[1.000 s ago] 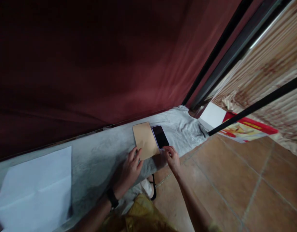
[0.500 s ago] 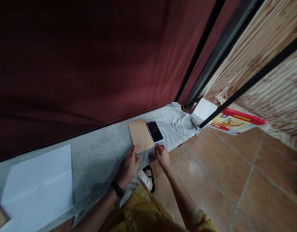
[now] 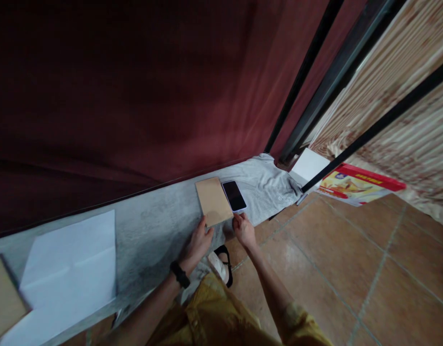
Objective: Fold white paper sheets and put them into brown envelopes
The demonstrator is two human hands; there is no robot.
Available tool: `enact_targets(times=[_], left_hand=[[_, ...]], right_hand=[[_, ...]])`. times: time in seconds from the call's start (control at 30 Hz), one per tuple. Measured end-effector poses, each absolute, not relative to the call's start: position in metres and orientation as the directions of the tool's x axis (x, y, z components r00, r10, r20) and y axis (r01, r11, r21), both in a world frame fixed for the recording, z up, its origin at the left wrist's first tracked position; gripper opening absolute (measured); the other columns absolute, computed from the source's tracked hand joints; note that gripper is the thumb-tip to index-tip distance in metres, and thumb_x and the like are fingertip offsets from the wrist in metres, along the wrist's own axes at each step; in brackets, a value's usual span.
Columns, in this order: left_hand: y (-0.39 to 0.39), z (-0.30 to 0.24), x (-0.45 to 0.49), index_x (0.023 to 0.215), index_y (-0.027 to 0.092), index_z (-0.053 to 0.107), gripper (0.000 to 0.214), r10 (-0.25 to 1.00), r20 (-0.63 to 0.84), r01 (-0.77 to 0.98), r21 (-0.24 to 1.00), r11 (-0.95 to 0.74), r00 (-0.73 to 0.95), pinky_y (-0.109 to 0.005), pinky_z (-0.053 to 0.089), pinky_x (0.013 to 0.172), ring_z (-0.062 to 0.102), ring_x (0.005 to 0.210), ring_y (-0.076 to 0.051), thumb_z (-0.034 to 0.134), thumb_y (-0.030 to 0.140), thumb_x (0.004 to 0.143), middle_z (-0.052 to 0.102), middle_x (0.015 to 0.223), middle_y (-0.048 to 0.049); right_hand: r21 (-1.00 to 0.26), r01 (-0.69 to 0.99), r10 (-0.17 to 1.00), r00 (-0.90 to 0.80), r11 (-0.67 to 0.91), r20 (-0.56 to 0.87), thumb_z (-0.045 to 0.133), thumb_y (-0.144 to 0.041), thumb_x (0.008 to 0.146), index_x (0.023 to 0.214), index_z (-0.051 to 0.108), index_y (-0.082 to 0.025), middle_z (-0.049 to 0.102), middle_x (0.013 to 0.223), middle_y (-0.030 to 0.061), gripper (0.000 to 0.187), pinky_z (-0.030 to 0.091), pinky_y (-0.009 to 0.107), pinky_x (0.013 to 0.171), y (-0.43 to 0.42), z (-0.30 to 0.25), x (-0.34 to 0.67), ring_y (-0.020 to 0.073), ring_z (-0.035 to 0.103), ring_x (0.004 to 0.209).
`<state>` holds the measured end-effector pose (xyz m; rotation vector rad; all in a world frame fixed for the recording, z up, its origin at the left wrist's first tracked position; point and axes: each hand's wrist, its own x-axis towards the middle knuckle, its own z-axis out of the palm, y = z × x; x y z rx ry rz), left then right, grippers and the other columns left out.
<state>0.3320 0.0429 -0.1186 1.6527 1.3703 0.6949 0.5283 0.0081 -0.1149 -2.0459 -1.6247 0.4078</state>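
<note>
A brown envelope [image 3: 213,201] lies flat on a grey cloth [image 3: 160,223] that covers a low ledge. A black phone [image 3: 234,195] lies screen up right beside the envelope's right edge. My left hand [image 3: 199,241], with a dark band on the wrist, rests on the cloth with its fingertips touching the envelope's near left corner, fingers stretched out. My right hand [image 3: 243,229] sits at the envelope's near right corner, just below the phone, fingers curled down onto the cloth edge. Neither hand lifts anything.
A large white sheet [image 3: 68,274] lies on the ledge at left, with a brown board [image 3: 5,298] at the far left edge. A dark red curtain [image 3: 135,86] hangs behind. A white card [image 3: 310,166] and a red and yellow box [image 3: 354,185] lie at right. Tiled floor [image 3: 351,269] below.
My hands have drawn back slightly toward the envelope's near edge. The view has shifted, so a brown board now shows at far left. Envelope and phone stay in place.
</note>
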Motion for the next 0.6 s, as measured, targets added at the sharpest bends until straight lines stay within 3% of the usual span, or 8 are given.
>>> enact_targets(times=[0.13, 0.3, 0.4, 0.6], left_hand=[[0.038, -0.12, 0.332, 0.147, 0.017, 0.044, 0.056, 0.961, 0.037, 0.631, 0.747, -0.208, 0.274, -0.047, 0.045, 0.114, 0.046, 0.143, -0.029, 0.051, 0.02, 0.092, 0.05, 0.153, -0.0161], [0.027, -0.117, 0.331, 0.15, 0.017, 0.041, 0.054, 0.858, 0.159, 0.743, 0.439, -0.505, 0.489, -0.051, 0.034, 0.121, 0.023, 0.155, -0.031, 0.048, 0.023, 0.096, 0.027, 0.166, -0.0158], [0.024, -0.113, 0.331, 0.152, 0.017, 0.038, 0.057, 0.825, 0.129, 0.758, 0.337, -0.558, 0.55, -0.05, 0.032, 0.122, 0.019, 0.156, -0.03, 0.049, 0.025, 0.097, 0.028, 0.167, -0.0145], [0.023, -0.112, 0.332, 0.148, 0.017, 0.045, 0.056, 0.813, 0.093, 0.772, 0.268, -0.576, 0.575, -0.05, 0.032, 0.122, 0.022, 0.155, -0.032, 0.056, 0.025, 0.094, 0.034, 0.164, -0.0131]], right_hand=[[-0.55, 0.831, 0.945, 0.243, -0.086, 0.219, 0.039, -0.021, 0.102, 0.142, 0.056, -0.019, 0.064, 0.117, 0.0111, 0.043, 0.053, 0.029, 0.083, 0.003, -0.119, 0.528, 0.0208, 0.064, 0.099], [-0.468, 0.88, 0.92, 0.121, 0.075, 0.373, 0.042, -0.027, 0.103, 0.142, 0.057, -0.024, 0.059, 0.122, 0.0121, 0.042, 0.051, 0.04, 0.097, 0.0, -0.127, 0.524, 0.0246, 0.058, 0.112], [-0.451, 0.888, 0.918, 0.101, 0.091, 0.383, 0.043, -0.025, 0.102, 0.14, 0.06, -0.024, 0.059, 0.124, 0.0136, 0.041, 0.052, 0.04, 0.096, -0.001, -0.133, 0.523, 0.0247, 0.058, 0.111], [-0.437, 0.893, 0.922, 0.07, 0.112, 0.381, 0.039, -0.023, 0.103, 0.139, 0.06, -0.022, 0.06, 0.124, 0.0145, 0.042, 0.052, 0.04, 0.094, -0.003, -0.143, 0.526, 0.0247, 0.059, 0.11]])
